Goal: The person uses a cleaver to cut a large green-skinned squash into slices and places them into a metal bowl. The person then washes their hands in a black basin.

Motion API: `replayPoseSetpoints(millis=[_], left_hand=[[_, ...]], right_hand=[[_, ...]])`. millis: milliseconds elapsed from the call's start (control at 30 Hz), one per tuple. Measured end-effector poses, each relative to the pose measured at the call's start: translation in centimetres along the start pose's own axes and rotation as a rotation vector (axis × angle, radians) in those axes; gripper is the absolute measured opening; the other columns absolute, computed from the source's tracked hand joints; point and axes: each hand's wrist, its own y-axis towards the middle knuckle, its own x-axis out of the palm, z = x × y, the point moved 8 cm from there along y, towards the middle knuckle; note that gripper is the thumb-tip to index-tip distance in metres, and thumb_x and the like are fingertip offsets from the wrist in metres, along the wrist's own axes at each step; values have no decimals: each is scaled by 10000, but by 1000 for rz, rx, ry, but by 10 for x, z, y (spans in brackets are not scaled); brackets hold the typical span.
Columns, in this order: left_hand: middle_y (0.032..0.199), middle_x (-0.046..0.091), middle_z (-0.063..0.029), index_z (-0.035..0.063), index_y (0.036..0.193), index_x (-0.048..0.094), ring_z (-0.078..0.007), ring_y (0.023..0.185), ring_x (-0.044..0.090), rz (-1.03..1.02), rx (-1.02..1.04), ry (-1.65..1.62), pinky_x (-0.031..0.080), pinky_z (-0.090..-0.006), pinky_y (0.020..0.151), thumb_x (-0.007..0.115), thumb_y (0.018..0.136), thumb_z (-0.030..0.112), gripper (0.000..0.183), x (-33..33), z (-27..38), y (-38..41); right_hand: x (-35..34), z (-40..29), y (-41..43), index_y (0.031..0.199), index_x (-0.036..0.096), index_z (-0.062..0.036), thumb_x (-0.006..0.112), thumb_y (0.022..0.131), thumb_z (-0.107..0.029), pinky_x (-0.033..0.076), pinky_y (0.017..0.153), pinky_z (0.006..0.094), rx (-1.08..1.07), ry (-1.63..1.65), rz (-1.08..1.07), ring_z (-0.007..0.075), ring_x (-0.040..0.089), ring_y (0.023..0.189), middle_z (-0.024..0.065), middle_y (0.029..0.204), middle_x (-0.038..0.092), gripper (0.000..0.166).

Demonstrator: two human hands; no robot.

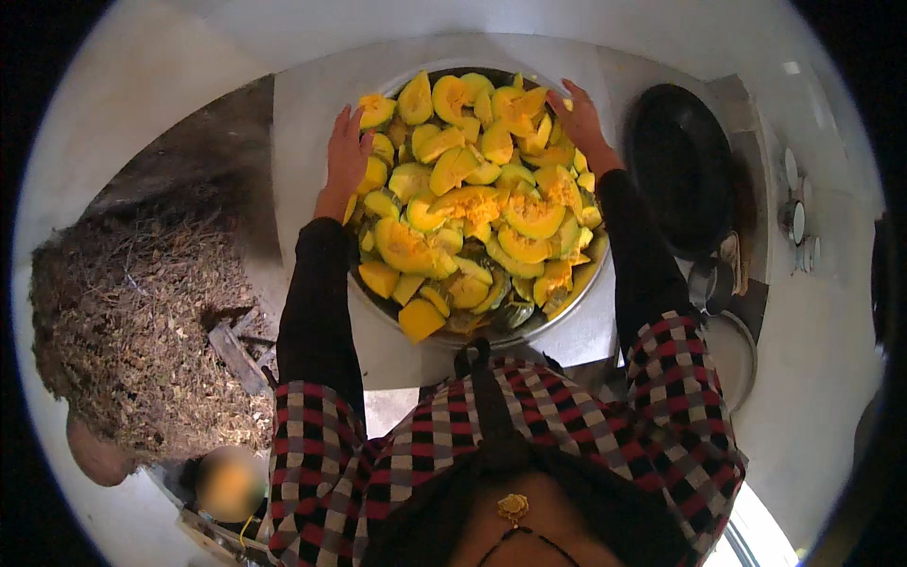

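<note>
A large round metal basin stands before me, heaped with cut pieces of green-skinned, orange-fleshed squash. My left hand rests against the upper left side of the heap, fingers pointing away from me. At the upper right, my right hand reaches over the basin's edge, its fingers spread at the outermost pieces. Neither hand is closed around a piece. Some slices show stringy pulp, and darker green skins lie near the basin's near side.
A big dark oval pan leans at the right wall, with a metal pot and a round pale tray nearer. Small cups are at the far right. On the left lie a heap of dry plant matter and wood pieces.
</note>
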Motion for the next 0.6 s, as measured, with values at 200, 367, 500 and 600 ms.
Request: replayPoseSetpoints(millis=[200, 367, 500, 600], left_hand=[[1246, 433, -127, 85, 1209, 476, -329, 1079, 436, -263, -26, 374, 387, -412, 921, 517, 874, 242, 373, 56, -23, 42], [1219, 454, -114, 100, 1182, 510, -310, 1072, 446, -210, -41, 193, 416, -397, 894, 569, 836, 158, 355, 40, -6, 35], [1266, 444, -90, 91, 1177, 524, -282, 1156, 425, -277, -168, 49, 414, -376, 911, 589, 811, 120, 373, 43, -38, 41], [1292, 439, -109, 80, 1194, 515, -296, 1136, 445, -295, -9, 133, 405, -383, 920, 581, 812, 114, 389, 41, -23, 41]], right_hand=[[54, -19, 10, 987, 570, -42, 569, 804, -225, 409, 853, 418, -245, -122, -173, 329, 511, 943, 140, 994, 553, 259], [40, -14, -41, 1058, 548, -91, 512, 857, -255, 397, 864, 404, -90, -180, -122, 310, 503, 973, 100, 1051, 531, 262], [36, -24, -35, 982, 596, -107, 494, 872, -250, 424, 843, 415, -233, -508, -63, 305, 521, 980, 86, 1080, 544, 207], [38, -31, -28, 872, 630, -101, 501, 864, -271, 417, 826, 406, -187, -548, -344, 297, 542, 922, 81, 1003, 590, 214]])
